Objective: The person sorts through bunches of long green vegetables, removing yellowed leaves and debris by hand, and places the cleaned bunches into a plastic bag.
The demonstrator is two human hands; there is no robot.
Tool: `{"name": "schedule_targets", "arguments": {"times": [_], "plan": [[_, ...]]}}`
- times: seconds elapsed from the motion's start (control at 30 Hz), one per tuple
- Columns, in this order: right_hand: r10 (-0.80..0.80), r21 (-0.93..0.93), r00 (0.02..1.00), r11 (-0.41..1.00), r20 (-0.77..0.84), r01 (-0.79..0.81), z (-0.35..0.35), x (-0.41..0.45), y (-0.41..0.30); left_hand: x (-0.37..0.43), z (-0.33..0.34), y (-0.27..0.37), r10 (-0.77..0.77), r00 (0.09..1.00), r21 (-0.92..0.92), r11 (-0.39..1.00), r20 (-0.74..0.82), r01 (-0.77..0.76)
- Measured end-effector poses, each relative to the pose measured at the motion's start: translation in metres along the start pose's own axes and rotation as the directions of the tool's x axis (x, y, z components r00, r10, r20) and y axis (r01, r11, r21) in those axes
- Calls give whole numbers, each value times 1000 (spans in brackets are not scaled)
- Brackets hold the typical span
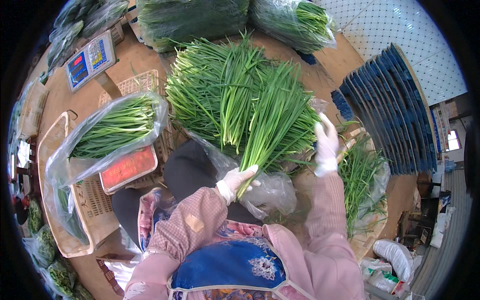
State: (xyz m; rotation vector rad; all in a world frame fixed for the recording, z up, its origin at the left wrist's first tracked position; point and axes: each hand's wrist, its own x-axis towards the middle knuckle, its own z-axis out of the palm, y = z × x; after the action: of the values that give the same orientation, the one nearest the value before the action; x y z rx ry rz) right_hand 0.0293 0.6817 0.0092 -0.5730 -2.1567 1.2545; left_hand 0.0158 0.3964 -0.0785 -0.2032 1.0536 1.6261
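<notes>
My left hand (237, 183), in a white glove, grips a bunch of green Chinese chives (264, 127) by its pale stem ends. The leaves fan away from me over a large heap of chives (198, 90) on clear plastic sheeting (275, 191). At the right edge of that heap is my right hand (326, 144), also gloved and slightly blurred. Its fingers look apart, with nothing visible between them; whether it touches the leaves is unclear.
A bagged chive bunch (118, 127) rests on the red pan (129, 168) of a scale with a lit display (90, 62). Beside it stands a plastic crate (86, 210). Loose chives (360, 187) lie at right, near stacked blue-edged panels (390, 112). Bagged greens (191, 18) line the back.
</notes>
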Motion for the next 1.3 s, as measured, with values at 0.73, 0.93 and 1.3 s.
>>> {"name": "schedule_targets", "arguments": {"times": [0.73,0.93,1.3], "plan": [[-301,-475,954,841,-12,259,-87,86,15,-3,1,7,-32,997,-220,974,67,46],[409,-429,901,795,-144,-429,-163,-4,-6,-2,7,-4,61,998,-175,982,-29,-65],[482,332,652,591,585,-735,83,-120,19,1,10,-17,389,916,40,921,-101,-387]]}}
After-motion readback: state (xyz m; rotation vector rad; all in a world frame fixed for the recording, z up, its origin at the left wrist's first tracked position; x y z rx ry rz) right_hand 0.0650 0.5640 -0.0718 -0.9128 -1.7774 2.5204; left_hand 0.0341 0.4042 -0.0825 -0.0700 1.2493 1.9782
